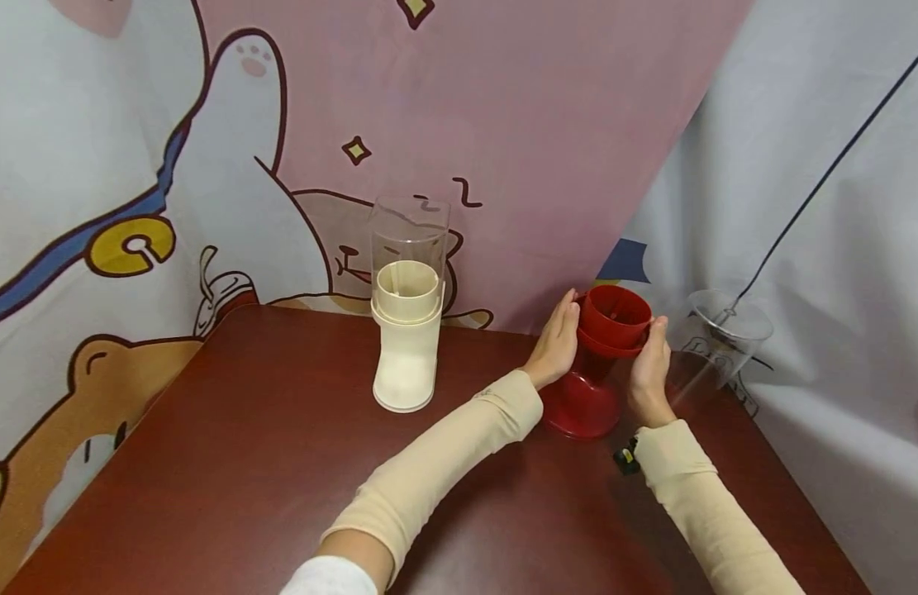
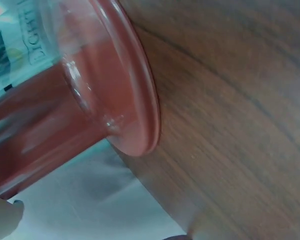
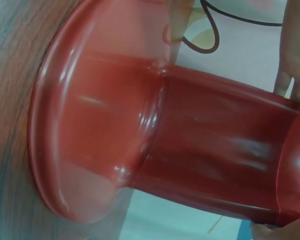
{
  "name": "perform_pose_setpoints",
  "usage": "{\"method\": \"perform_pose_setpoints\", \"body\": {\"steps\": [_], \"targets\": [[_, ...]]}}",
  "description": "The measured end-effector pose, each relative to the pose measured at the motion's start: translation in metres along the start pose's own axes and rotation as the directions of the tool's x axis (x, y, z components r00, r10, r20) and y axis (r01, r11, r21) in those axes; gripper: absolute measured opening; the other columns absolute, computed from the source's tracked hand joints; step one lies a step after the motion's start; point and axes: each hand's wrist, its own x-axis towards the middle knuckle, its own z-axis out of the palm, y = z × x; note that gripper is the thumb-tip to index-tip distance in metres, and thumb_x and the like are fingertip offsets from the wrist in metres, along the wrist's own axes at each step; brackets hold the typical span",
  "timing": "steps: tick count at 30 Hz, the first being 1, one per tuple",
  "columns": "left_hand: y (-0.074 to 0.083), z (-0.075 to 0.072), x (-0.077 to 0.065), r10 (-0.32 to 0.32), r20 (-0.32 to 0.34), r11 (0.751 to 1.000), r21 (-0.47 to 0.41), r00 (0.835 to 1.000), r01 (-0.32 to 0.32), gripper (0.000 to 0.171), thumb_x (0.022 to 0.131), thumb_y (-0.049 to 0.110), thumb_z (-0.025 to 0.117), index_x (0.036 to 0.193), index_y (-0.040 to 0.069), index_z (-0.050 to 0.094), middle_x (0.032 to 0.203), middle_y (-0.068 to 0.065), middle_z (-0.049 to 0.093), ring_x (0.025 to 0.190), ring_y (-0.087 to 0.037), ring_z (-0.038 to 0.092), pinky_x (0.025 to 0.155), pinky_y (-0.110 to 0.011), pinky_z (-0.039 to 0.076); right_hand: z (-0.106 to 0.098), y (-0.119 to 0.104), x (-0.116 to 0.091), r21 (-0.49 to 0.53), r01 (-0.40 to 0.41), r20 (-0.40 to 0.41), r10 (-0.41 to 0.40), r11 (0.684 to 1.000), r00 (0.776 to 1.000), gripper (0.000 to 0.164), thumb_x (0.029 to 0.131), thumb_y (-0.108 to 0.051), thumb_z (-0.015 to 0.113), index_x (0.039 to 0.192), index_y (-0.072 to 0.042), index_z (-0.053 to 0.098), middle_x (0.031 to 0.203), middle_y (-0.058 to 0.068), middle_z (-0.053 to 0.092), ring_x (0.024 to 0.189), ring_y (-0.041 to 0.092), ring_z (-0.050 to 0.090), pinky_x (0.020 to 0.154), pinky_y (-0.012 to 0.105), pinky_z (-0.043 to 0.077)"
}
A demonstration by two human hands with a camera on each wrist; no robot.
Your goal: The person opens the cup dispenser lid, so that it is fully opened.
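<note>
A red dispenser base (image 1: pixel 583 405), with a round flared foot, a narrower neck and a cup-shaped collar (image 1: pixel 617 316) on top, stands upright on the table. My left hand (image 1: pixel 557 340) holds the collar from the left, fingertips near its rim. From the right side, my right hand (image 1: pixel 652 372) holds the same collar, fingers pointing up along it. In the right wrist view the glossy red neck (image 3: pixel 215 140) runs from the foot to the collar, with fingers of both hands at the collar end. The left wrist view shows the foot (image 2: pixel 135 100) on the tabletop.
To the left stands a cream dispenser (image 1: pixel 404 355) with a clear container (image 1: pixel 410 223) on top. A clear open cylinder (image 1: pixel 726 339) is beside my right hand, and a thin dark cord (image 1: pixel 838 182) runs up from there. Patterned curtains (image 1: pixel 503 99) border the brown table (image 1: pixel 280 430).
</note>
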Motion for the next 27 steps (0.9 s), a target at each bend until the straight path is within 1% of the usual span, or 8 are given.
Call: {"method": "perform_pose_setpoints", "body": {"steps": [3, 5, 6, 9, 11, 14, 22, 27], "targets": [[0.004, -0.003, -0.005, -0.02, 0.006, 1.0, 0.008, 1.0, 0.02, 0.061, 0.11, 0.043, 0.015, 0.159, 0.007, 0.022, 0.165, -0.005, 0.027, 0.153, -0.017, 0.021, 0.125, -0.03, 0.017, -0.002, -0.006, -0.001, -0.099, 0.038, 0.036, -0.034, 0.994, 0.999, 0.059, 0.108, -0.049, 0.017, 0.132, -0.011, 0.057, 0.112, -0.004, 0.061, 0.108, 0.007, 0.052, 0.094, 0.017, 0.038], [0.006, -0.007, -0.012, -0.043, 0.007, 0.999, 0.005, 0.999, 0.043, 0.062, 0.109, 0.044, 0.013, 0.159, 0.008, 0.022, 0.165, -0.004, 0.026, 0.153, -0.016, 0.02, 0.125, -0.031, 0.017, -0.003, -0.01, -0.005, -0.046, 0.011, 0.085, -0.007, 0.999, 0.996, 0.064, 0.108, -0.051, 0.015, 0.142, -0.009, 0.049, 0.123, 0.001, 0.059, 0.116, 0.011, 0.052, 0.099, 0.02, 0.038], [0.006, -0.01, -0.016, -0.052, 0.007, 0.999, 0.006, 0.999, 0.052, 0.062, 0.109, 0.045, 0.013, 0.159, 0.008, 0.022, 0.165, -0.004, 0.026, 0.153, -0.016, 0.02, 0.125, -0.031, 0.017, -0.004, -0.012, -0.007, -0.051, -0.006, 0.104, 0.011, 0.999, 0.995, 0.066, 0.107, -0.052, 0.013, 0.147, -0.01, 0.044, 0.131, 0.003, 0.056, 0.123, 0.011, 0.049, 0.104, 0.019, 0.035], [0.005, -0.022, -0.03, -0.066, 0.002, 0.998, 0.014, 0.998, 0.066, 0.063, 0.109, 0.045, 0.012, 0.158, 0.008, 0.024, 0.165, -0.005, 0.027, 0.153, -0.017, 0.02, 0.125, -0.033, 0.017, -0.007, -0.019, -0.017, -0.071, -0.066, 0.147, 0.076, 0.995, 0.986, 0.07, 0.105, -0.056, 0.008, 0.157, -0.012, 0.025, 0.158, 0.003, 0.036, 0.146, 0.011, 0.031, 0.119, 0.02, 0.021], [0.004, -0.032, -0.038, -0.069, 0.007, 0.997, 0.026, 0.998, 0.069, 0.063, 0.109, 0.046, 0.012, 0.158, 0.009, 0.024, 0.164, -0.005, 0.027, 0.154, -0.018, 0.02, 0.126, -0.035, 0.017, -0.009, -0.022, -0.024, -0.085, -0.088, 0.153, 0.1, 0.993, 0.983, 0.072, 0.105, -0.057, 0.007, 0.16, -0.012, 0.015, 0.166, 0.002, 0.02, 0.153, 0.009, 0.016, 0.124, 0.021, 0.009], [0.001, -0.047, -0.052, -0.078, 0.026, 0.996, 0.051, 0.997, 0.076, 0.065, 0.109, 0.048, 0.011, 0.159, 0.008, 0.022, 0.165, -0.007, 0.025, 0.154, -0.02, 0.018, 0.126, -0.037, 0.016, -0.013, -0.024, -0.037, -0.077, -0.11, 0.149, 0.12, 0.991, 0.982, 0.072, 0.105, -0.055, 0.007, 0.16, -0.01, 0.007, 0.169, 0.004, 0.009, 0.156, 0.013, 0.006, 0.126, 0.026, 0.003], [0.004, -0.086, -0.092, -0.096, 0.05, 0.994, 0.051, 0.994, 0.094, 0.065, 0.109, 0.048, 0.011, 0.159, 0.008, 0.023, 0.165, -0.007, 0.025, 0.153, -0.019, 0.021, 0.125, -0.04, 0.017, -0.014, -0.018, -0.081, -0.047, -0.081, 0.158, 0.088, 0.996, 0.984, 0.071, 0.108, -0.049, 0.017, 0.159, -0.002, 0.006, 0.168, 0.013, 0.007, 0.156, 0.022, 0.003, 0.126, 0.025, 0.004], [0.009, -0.099, -0.119, -0.107, 0.054, 0.994, 0.02, 0.993, 0.106, 0.065, 0.109, 0.048, 0.011, 0.158, 0.008, 0.022, 0.164, -0.007, 0.028, 0.152, -0.019, 0.025, 0.125, -0.04, 0.019, -0.013, -0.019, -0.107, -0.072, -0.081, 0.142, 0.091, 0.994, 0.986, 0.069, 0.108, -0.048, 0.018, 0.158, -0.001, 0.011, 0.167, 0.014, 0.013, 0.156, 0.023, 0.007, 0.126, 0.026, 0.006]]}}
